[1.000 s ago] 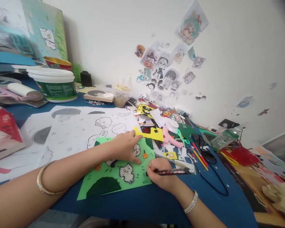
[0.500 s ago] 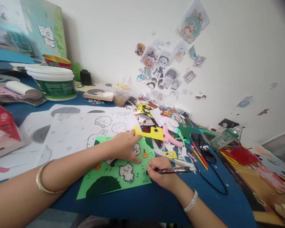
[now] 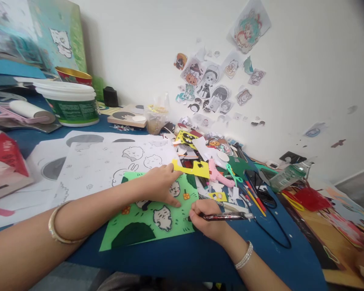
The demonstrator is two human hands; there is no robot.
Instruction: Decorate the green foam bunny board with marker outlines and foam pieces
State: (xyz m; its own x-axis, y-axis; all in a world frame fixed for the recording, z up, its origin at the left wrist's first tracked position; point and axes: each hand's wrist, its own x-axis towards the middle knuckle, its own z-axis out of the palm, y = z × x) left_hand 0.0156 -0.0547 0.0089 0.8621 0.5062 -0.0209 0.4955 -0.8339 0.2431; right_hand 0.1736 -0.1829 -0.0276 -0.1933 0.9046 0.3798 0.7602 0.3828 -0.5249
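Note:
Flat on the blue table lies a green sheet with white cartoon characters, small orange flowers, dark green patches and short black strokes. My left hand rests on its upper part, fingers stretched out, covering some of the figures. A white cartoon figure shows just below that hand. My right hand is closed around a dark marker pen, its tip at the sheet's right side and its barrel pointing right. Behind the green sheet lies a white paper with line drawings, partly under my left forearm.
Paper scraps, a yellow cutout, a pink glue gun and green scissors clutter the table's right half. A black cable curves near the right edge. A white-lidded tub stands back left; a plastic bottle lies right.
The view has shifted very slightly. My left hand still rests on the green sheet, and my right hand keeps the marker pen at nearly the same spot.

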